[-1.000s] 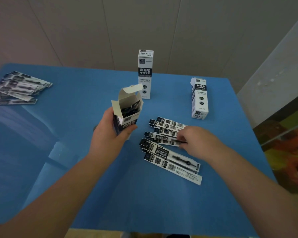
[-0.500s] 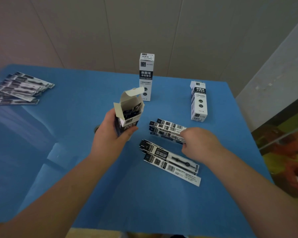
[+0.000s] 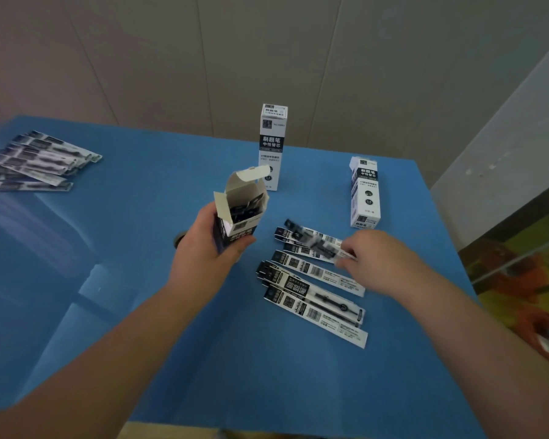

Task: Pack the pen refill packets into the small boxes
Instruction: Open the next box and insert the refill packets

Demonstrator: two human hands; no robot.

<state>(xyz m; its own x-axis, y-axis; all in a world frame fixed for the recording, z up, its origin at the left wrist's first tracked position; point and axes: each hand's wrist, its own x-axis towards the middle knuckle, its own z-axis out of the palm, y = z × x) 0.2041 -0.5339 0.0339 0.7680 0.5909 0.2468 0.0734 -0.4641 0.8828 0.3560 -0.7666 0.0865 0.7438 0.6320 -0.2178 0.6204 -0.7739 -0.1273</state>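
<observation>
Blue table (image 3: pixel 140 280); the refill packets near its middle (image 3: pixel 314 296) and the second pile at its far left edge (image 3: pixel 35 163) are white with black panels and barcode stripes. Three small boxes, the open box (image 3: pixel 241 210) in hand, the tall box (image 3: pixel 272 147) near the far edge and the box toward the right edge (image 3: pixel 364 191), are white with black bands and white print. Open box shows plain off-white flaps inside.

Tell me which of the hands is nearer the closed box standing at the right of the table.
Right. The right hand is just below the closed box; the left hand is well to its left.
</observation>
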